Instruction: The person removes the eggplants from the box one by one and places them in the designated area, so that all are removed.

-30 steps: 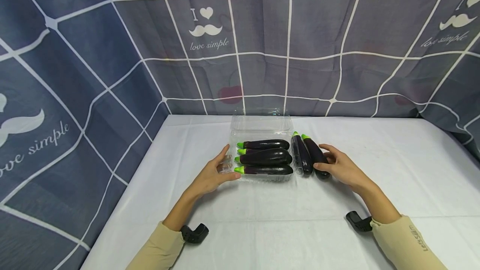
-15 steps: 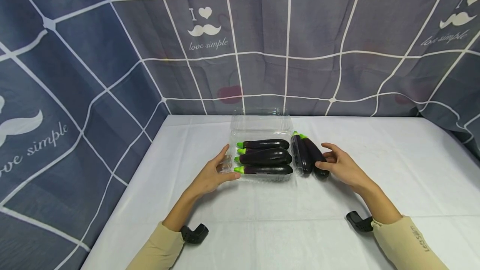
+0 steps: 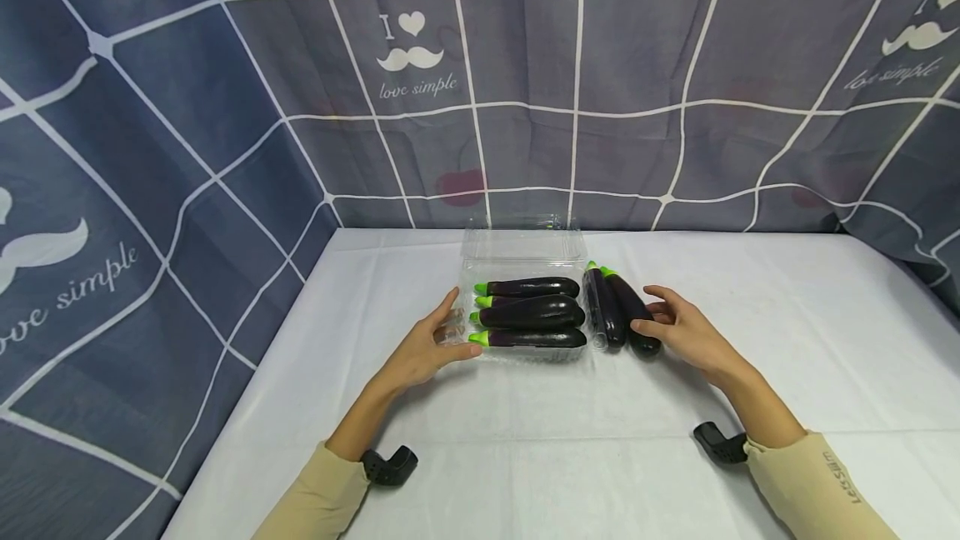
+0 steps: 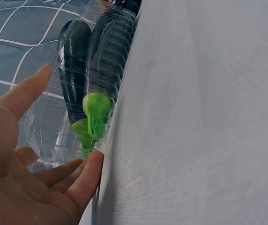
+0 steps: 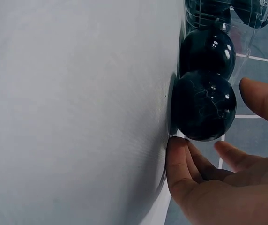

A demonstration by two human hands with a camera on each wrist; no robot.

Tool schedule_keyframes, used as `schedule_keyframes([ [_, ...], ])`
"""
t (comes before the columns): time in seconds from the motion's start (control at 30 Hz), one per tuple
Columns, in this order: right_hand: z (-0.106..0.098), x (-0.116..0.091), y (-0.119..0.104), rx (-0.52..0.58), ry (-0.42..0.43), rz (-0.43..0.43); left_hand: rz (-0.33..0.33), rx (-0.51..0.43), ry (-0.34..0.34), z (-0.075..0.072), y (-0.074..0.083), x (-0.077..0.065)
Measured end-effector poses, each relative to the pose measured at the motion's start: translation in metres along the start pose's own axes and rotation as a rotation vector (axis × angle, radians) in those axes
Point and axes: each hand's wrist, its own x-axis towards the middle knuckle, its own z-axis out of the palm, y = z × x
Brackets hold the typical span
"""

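Several dark eggplants lie side by side in a clear plastic box [image 3: 522,248], green stem ends to the left; the front eggplant [image 3: 537,339] sits along its near side. My left hand [image 3: 416,354] spreads around the box's left end, fingertips right at the plastic wall in the left wrist view. Outside, to the right, an eggplant [image 3: 609,319] stands against the box, stem pointing away. Beside it lies the outermost eggplant [image 3: 628,305]. My right hand [image 3: 686,336] is at its rounded end; in the right wrist view the thumb [image 5: 263,101] is apart from it, fingers loosely bent below.
The box's hinged lid stands open toward the grey checked curtain [image 3: 630,65] behind the table. A white cloth [image 3: 540,457] covers the table. Black wrist cameras are strapped to both forearms, at the beige sleeves.
The outermost eggplant has shifted slightly left, closer against its neighbor. My right hand has moved a little away from its upper part; my left hand stays put.
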Motion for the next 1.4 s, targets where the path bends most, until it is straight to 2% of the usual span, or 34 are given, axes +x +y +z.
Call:
schedule_keyframes([
  [0.27,-0.001,-0.004,-0.001,-0.024,0.019,-0.018,-0.006,-0.014,0.001,-0.001,0.0,-0.001],
  [0.6,-0.015,-0.015,-0.013,-0.072,0.026,-0.119,-0.003,0.001,0.008,0.001,0.001,-0.001],
  [0.83,-0.015,-0.018,-0.024,-0.075,0.033,-0.167,0.002,-0.01,0.002,0.0,0.001,-0.001],
  [1.03,-0.009,-0.019,-0.032,-0.046,0.039,-0.209,0.009,-0.017,0.001,0.001,0.0,-0.002],
  [1.27,-0.001,-0.02,-0.043,0.081,-0.022,-0.24,0.013,-0.014,0.008,0.001,0.001,-0.002],
  [1.4,0.002,-0.021,-0.046,0.115,-0.046,-0.268,0.009,-0.01,0.013,0.002,0.001,-0.002],
])
